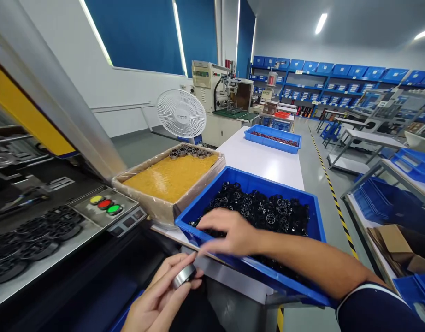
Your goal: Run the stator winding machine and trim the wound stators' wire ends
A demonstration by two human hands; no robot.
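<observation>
My left hand [160,297] is low in the middle, fingers pinched on a small round metal ring [184,275]. My right hand [229,230] reaches across into a blue bin [316,216] heaped with black round plastic parts [268,210]. Its fingers are curled down over the near parts; whether they hold one is hidden. The bin sits on a white table [264,159], overhanging the near edge.
A cardboard box [146,203] with a yellow sheet and several black parts at its far end stands left of the bin. A machine with three coloured buttons [105,205] and black parts [36,235] is at left. A fan [180,113], another blue bin [273,138], shelves beyond.
</observation>
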